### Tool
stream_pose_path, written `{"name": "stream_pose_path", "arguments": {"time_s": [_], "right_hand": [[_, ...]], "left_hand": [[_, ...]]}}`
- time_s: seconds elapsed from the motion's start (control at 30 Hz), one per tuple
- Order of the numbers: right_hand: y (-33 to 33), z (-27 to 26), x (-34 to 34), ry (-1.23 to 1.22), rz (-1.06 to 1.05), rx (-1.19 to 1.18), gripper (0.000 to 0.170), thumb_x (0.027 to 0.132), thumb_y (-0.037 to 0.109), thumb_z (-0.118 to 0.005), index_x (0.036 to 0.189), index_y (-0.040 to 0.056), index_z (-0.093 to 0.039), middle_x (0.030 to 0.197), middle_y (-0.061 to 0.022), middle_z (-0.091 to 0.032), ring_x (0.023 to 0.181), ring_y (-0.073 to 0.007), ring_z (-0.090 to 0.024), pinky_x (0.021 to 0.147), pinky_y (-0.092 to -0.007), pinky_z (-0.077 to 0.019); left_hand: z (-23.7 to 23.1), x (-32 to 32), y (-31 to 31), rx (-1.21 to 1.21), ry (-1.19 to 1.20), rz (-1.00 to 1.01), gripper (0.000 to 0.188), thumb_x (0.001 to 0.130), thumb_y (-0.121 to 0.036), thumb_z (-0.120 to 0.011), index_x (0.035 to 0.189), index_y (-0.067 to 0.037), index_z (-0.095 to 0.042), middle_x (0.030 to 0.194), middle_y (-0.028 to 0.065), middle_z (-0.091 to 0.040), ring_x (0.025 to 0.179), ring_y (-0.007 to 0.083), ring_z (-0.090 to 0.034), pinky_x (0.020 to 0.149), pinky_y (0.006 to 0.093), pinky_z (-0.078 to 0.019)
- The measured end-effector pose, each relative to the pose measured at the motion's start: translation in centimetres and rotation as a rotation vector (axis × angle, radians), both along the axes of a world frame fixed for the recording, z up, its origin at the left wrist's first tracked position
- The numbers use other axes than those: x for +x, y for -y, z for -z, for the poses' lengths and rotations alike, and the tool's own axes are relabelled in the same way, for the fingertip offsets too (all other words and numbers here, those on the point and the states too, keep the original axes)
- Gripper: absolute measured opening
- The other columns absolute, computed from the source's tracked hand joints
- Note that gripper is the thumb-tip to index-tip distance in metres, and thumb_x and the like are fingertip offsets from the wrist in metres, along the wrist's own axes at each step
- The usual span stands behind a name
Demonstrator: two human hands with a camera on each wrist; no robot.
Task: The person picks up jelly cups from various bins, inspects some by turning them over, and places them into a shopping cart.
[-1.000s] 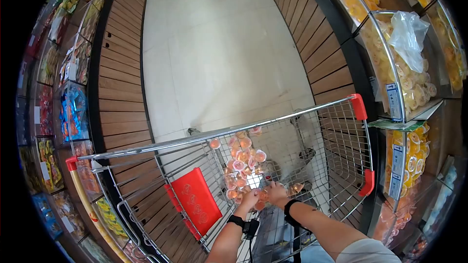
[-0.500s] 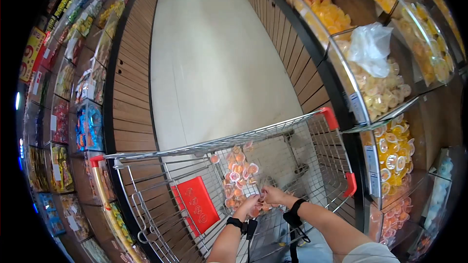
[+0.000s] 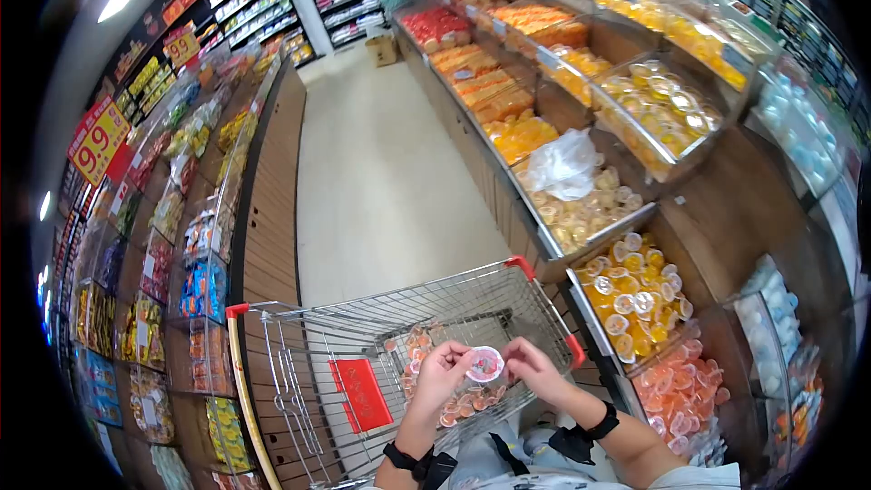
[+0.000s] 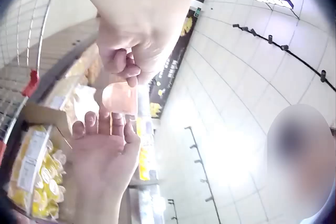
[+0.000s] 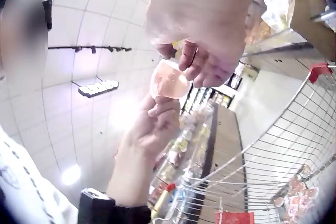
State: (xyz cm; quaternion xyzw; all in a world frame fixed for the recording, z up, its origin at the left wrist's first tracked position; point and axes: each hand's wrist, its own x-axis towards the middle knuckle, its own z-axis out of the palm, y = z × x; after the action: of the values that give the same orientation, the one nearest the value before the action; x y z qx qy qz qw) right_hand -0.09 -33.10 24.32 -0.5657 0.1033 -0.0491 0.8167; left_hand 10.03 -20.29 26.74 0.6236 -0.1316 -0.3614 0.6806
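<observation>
In the head view, a jelly cup [image 3: 485,364] with a pink printed lid is held up above the cart, between both hands. My left hand [image 3: 440,376] pinches its left side, and my right hand [image 3: 537,370] has its fingertips at the right edge. The left wrist view shows the cup [image 4: 118,98] as clear peach-coloured plastic under my left hand [image 4: 128,50]. Seen from the right wrist, the fingers of my right hand [image 5: 197,50] are bent at the cup's rim [image 5: 171,81]. Peach-coloured cups [image 3: 463,402] lie inside the cart below.
The metal shopping cart [image 3: 417,288] has a red panel [image 3: 361,396]. Bins of yellow cups [image 3: 635,295] and peach cups [image 3: 680,386] stand on the right, with a plastic bag [image 3: 564,165] on one. Packaged snacks [image 3: 203,288] line the left; pale floor [image 3: 372,172] runs between.
The head view has tilted up, showing more shelves and the far aisle. Both hands have risen from low in the cart, and the lidded cup now shows plainly between them.
</observation>
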Motion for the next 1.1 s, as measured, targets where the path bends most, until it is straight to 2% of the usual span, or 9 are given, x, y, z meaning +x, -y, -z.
{"name": "stream_pose_path", "arguments": {"time_s": [0.07,0.13,0.23,0.37,0.47,0.6,0.73,0.9,1.1], "right_hand": [[1.0,-3.5,-3.4,-0.021,-0.01,-0.056,0.011,0.076,0.012,-0.04,0.077,0.0016,-0.043,0.064,0.0008,-0.043,0.058,-0.0043,-0.042,0.05,-0.0165,-0.0355],[1.1,-5.9,-6.5,-0.03,0.036,-0.128,0.02,0.078,0.017,-0.04,0.066,0.0012,-0.046,0.057,0.0027,-0.043,0.053,-0.0028,-0.04,0.048,-0.0154,-0.0344],[1.8,-9.8,-10.8,-0.045,0.007,-0.119,0.021,0.077,0.017,-0.041,0.068,0.0002,-0.048,0.057,0.0028,-0.044,0.053,-0.0028,-0.041,0.048,-0.0152,-0.0341],[1.5,-11.5,-15.0,-0.107,-0.03,-0.04,0.024,0.076,0.019,-0.042,0.065,0.0005,-0.051,0.055,-0.0026,-0.05,0.046,-0.0071,-0.045,0.044,-0.0169,-0.0325],[1.1,-11.5,-17.3,-0.096,0.075,0.106,0.026,0.075,0.019,-0.043,0.061,-0.0006,-0.052,0.056,-0.0076,-0.052,0.044,-0.0106,-0.046,0.044,-0.0191,-0.0353],[1.2,-11.3,-20.1,-0.003,0.28,0.18,0.027,0.076,0.021,-0.042,0.064,-0.0013,-0.053,0.056,-0.0058,-0.051,0.044,-0.0093,-0.045,0.044,-0.0188,-0.0356],[1.4,-12.2,-22.5,0.078,0.425,0.267,0.026,0.075,0.02,-0.042,0.064,-0.001,-0.053,0.054,-0.0063,-0.051,0.042,-0.0096,-0.044,0.042,-0.0187,-0.0346],[1.1,-12.1,-24.8,0.15,0.522,0.252,0.032,0.073,0.022,-0.043,0.052,-0.0014,-0.05,0.048,-0.008,-0.049,0.038,-0.0114,-0.042,0.036,-0.0196,-0.032],[1.0,-12.1,-26.8,0.223,0.555,0.267,0.034,0.075,0.022,-0.041,0.056,-0.0043,-0.051,0.051,-0.0092,-0.05,0.039,-0.0117,-0.044,0.038,-0.0198,-0.0353]], "left_hand": [[-2.4,-3.0,1.0,-0.06,0.025,0.019,0.008,0.07,-0.007,-0.052,0.074,-0.002,-0.047,0.06,-0.0014,-0.048,0.05,0.0006,-0.042,0.042,0.0125,-0.0305],[-5.1,-5.7,2.1,-0.08,0.051,0.113,0.009,0.07,-0.007,-0.052,0.075,-0.002,-0.048,0.059,-0.0018,-0.048,0.05,0.0009,-0.041,0.042,0.0131,-0.0308],[-8.9,-8.9,3.6,-0.043,0.078,0.247,0.011,0.069,-0.01,-0.053,0.075,-0.002,-0.051,0.06,-0.0019,-0.049,0.05,0.0015,-0.041,0.043,0.0141,-0.0313],[-11.5,-11.2,5.6,0.017,0.187,0.507,0.014,0.07,-0.014,-0.052,0.074,-0.001,-0.054,0.059,-0.0023,-0.05,0.047,0.0009,-0.04,0.04,0.0142,-0.0299],[-12.3,-12.6,7.0,-0.001,0.221,0.7,0.014,0.07,-0.015,-0.053,0.073,-0.002,-0.054,0.056,-0.0035,-0.048,0.046,0.0,-0.039,0.039,0.0142,-0.0288],[-13.2,-15.5,8.6,-0.012,0.298,0.584,0.015,0.07,-0.016,-0.053,0.072,-0.002,-0.049,0.056,-0.0034,-0.048,0.046,-0.0001,-0.039,0.039,0.0141,-0.0284],[-13.1,-18.1,9.3,-0.032,0.435,0.696,0.02,0.073,-0.02,-0.05,0.063,-0.004,-0.044,0.051,-0.006,-0.041,0.044,0.0002,-0.035,0.037,0.0147,-0.0256],[-13.2,-20.3,10.5,-0.022,0.219,0.858,0.026,0.075,-0.027,-0.046,0.059,-0.007,-0.045,0.046,-0.0065,-0.037,0.039,0.0003,-0.029,0.034,0.0153,-0.0205],[-12.9,-22.2,11.6,-0.1,0.022,0.887,0.02,0.074,-0.022,-0.046,0.067,-0.003,-0.05,0.05,-0.0059,-0.039,0.039,-0.0006,-0.028,0.034,0.014,-0.0191]]}}
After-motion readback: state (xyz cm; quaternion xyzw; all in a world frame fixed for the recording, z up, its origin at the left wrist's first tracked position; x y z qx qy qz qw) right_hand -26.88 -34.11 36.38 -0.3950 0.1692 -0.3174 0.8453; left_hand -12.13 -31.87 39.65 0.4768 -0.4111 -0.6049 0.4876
